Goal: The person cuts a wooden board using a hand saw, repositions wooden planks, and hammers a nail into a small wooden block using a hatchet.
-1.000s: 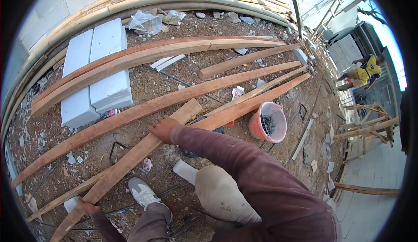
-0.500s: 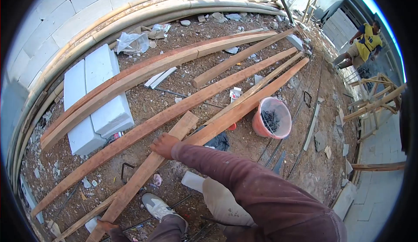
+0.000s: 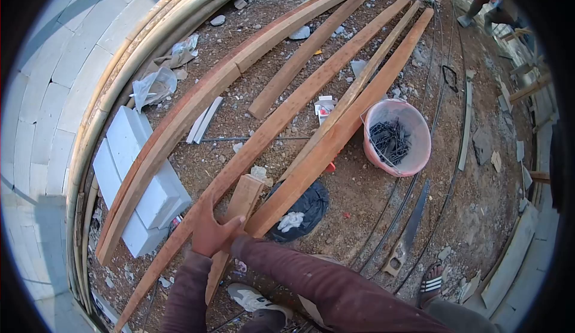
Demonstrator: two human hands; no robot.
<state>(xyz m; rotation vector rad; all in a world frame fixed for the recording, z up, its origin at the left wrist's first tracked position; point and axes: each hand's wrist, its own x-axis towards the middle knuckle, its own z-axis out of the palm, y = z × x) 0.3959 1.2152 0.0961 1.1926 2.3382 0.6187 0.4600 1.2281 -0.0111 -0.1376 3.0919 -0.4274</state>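
The short wooden board (image 3: 244, 198) slants down toward me, beside a long reddish beam (image 3: 272, 126). Over the edge of that beam is my left hand (image 3: 209, 231), its fingers spread and its thumb reaching across the short board. My right hand (image 3: 235, 235) is closed on the short board just beside the left thumb, partly hidden behind it. Another reddish beam (image 3: 341, 129) lies to the right. Near it are a black plastic bag (image 3: 311, 210) with white material on it and a pink bucket (image 3: 419, 147) holding dark nails.
White blocks (image 3: 162, 192) lie under curved-looking beams at left, near bamboo poles (image 3: 96, 129) along the wall. A handsaw (image 3: 410, 231) and thin rods lie on the ground at right. Another person's legs (image 3: 488, 12) show at the upper right.
My left hand has moved up from the board's lower end to beside my right hand. The view has shifted down and turned, bringing the handsaw and my sandalled foot into sight.
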